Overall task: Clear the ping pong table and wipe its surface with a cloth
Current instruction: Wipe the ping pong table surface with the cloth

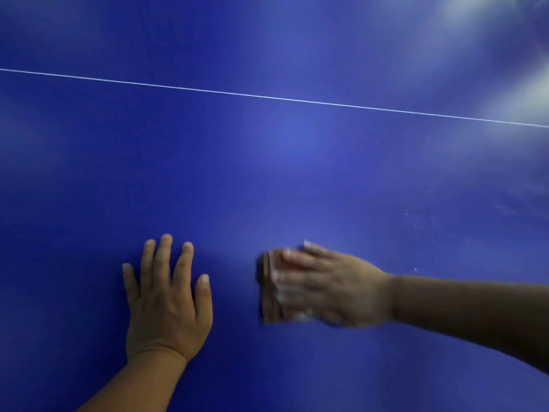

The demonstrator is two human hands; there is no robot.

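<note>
The blue ping pong table (267,173) fills the whole head view. My left hand (167,301) lies flat on it at the lower left, palm down, fingers straight and spread. My right hand (329,289) comes in from the right and presses a folded brown cloth (271,295) onto the surface with straight fingers. The right hand and the cloth are blurred. Only the cloth's left part shows past the fingertips.
A thin white line (267,97) crosses the table from upper left to right, beyond both hands. Pale light reflections (487,22) sit at the top right. A few faint specks (416,269) mark the surface to the right of my right hand.
</note>
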